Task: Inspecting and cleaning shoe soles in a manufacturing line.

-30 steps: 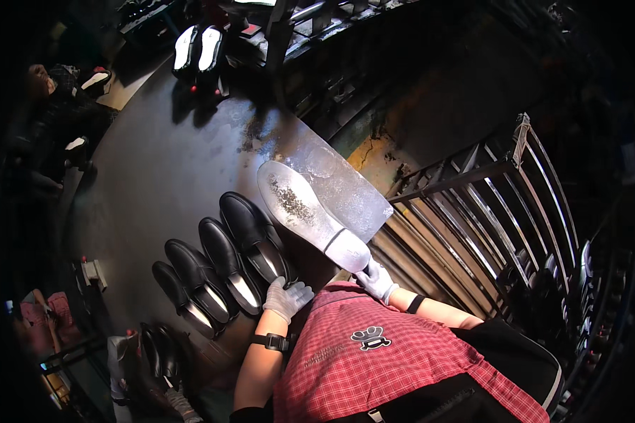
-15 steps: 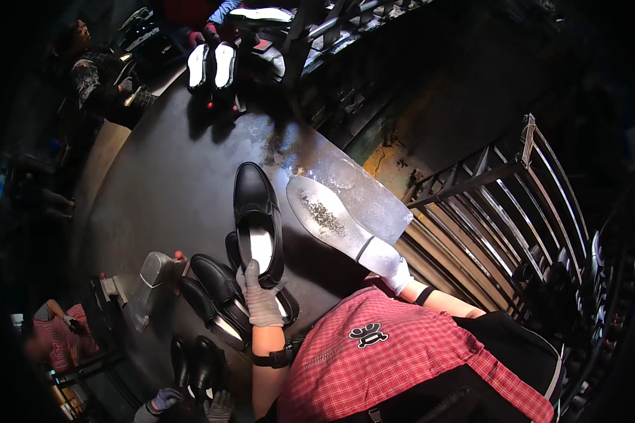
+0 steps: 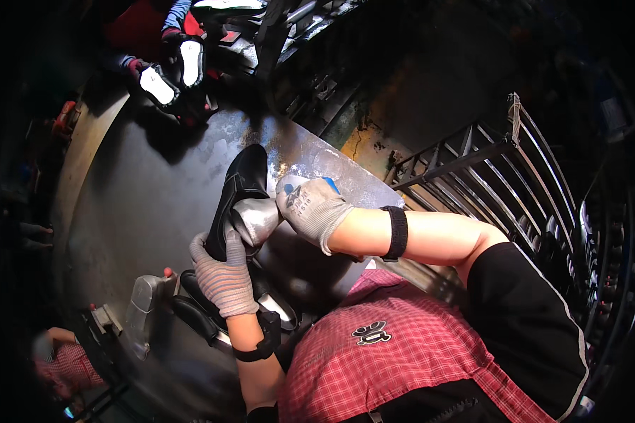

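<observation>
A black slip-on shoe point(image 3: 241, 180) is tilted above the metal table, its toe pointing away from me. My left hand point(image 3: 224, 278), in a striped grey glove, is closed around its heel end. A silvery shoe last point(image 3: 256, 220) shows at the shoe's opening, its front part hidden inside. My right hand point(image 3: 310, 208), in a grey-white glove, is closed at the last's outer end; its fingertips are partly hidden. Beneath my left wrist lie more black shoes, one with a white insole point(image 3: 278, 310) showing.
Left of the shoes stands a grey metal last point(image 3: 144, 310) near a red knob point(image 3: 168, 272). Across the metal table point(image 3: 141, 218), a co-worker's gloved hands point(image 3: 183, 35) hold two shoes with white undersides point(image 3: 190, 63). A metal rack point(image 3: 473, 162) is at right.
The last in my right hand has come left and its front has gone into the shoe. My left hand has tilted the shoe. The co-worker's shoes have moved left and apart.
</observation>
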Demonstrator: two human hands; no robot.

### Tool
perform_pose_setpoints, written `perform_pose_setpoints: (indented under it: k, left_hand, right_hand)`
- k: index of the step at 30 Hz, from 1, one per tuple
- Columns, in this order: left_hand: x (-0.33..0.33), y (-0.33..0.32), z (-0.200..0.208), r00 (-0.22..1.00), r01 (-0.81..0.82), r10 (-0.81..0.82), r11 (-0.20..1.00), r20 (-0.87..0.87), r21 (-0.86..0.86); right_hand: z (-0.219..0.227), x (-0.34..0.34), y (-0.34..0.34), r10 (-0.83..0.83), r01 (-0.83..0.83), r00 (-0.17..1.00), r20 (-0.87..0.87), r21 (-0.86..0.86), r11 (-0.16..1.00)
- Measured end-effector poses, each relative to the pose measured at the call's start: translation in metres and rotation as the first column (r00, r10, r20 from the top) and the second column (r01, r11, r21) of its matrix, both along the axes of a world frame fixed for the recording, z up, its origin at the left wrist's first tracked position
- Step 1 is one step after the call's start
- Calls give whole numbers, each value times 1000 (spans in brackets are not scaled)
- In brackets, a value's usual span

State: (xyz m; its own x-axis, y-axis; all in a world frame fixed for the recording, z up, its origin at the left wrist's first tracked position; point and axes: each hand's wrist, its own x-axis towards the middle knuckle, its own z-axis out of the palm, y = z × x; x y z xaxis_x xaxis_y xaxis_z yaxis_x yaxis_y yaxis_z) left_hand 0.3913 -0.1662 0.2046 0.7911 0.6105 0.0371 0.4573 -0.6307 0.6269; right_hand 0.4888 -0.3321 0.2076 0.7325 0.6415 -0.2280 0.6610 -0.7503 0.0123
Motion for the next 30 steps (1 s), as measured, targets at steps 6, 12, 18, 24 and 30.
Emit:
perform_pose_setpoints:
  k: [6,12,18,24,30]
  left_hand:
    - [96,-5,-1,927,333,-363,910,88,247]
    - [134,-43,-53,617,614,-767,330,176,-717]
    - [45,-159,-45,503,826,-861,504,74,254]
    - [15,-206,-48,577,799,-801,514,-159,312]
    - [9,-233,-67,595,798,-743,499,-306,338]
  right_hand:
    - [14,65,31,-4,-17,986,-166,-126,992]
    - [31,-9,-71,-241,234,852,-465,-74,970]
    - [-66,-136,-177,-598,723,691,-407,415,552]
    - [-165,-168,-189,-562,623,722,-404,732,276]
    - [-222,-160,-184,-537,741,562,-630,671,-12]
